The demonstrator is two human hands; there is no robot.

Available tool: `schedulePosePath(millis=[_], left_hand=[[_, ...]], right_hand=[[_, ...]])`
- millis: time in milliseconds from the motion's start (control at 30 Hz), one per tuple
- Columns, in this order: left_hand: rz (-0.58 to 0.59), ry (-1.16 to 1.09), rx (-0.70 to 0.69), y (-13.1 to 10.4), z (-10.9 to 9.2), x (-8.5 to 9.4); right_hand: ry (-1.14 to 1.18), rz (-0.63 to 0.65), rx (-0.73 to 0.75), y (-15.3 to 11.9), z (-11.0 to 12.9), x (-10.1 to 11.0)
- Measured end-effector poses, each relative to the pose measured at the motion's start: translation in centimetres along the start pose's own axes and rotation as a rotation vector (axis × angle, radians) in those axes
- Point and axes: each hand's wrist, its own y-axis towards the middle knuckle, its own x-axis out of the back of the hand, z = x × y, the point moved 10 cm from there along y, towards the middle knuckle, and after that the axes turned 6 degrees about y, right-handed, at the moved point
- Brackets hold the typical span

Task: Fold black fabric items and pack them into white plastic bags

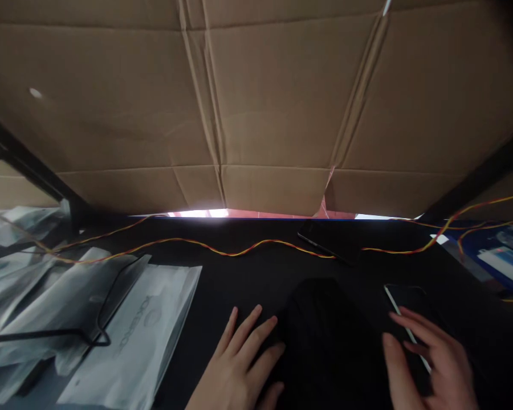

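My left hand lies with its fingers spread at the left edge of a dark black item, perhaps folded cloth, whose outline fades into the black table. On the other side of that item, my right hand hovers with thumb and fingers apart and nothing visible between them. Just under its fingers lies a phone with a pale edge, partly hidden by the hand. Farther back, a second dark phone rests on the table with a wire crossing it.
Translucent plastic bags are piled at the left, with a black cable over them. A twisted red-yellow wire runs across the black table. Cardboard walls off the back. A blue tray stands at the right.
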Motion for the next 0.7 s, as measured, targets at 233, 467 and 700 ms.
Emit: schedulePosePath(millis=[233,467,700], left_hand=[[-0.054,-0.100,-0.002,0.7,0.0,2.4],[-0.096,0.096,0.074,-2.5,5.8,7.9],[-0.099,0.065,0.144,-1.4,5.1,7.8]], right_hand=[[0.081,0.343,0.134,0.5,5.6,-5.2],[0.094,0.109,-0.300,1.5,-3.7,-0.1],[-0.077,0.307,0.306,0.5,4.5,-3.2]])
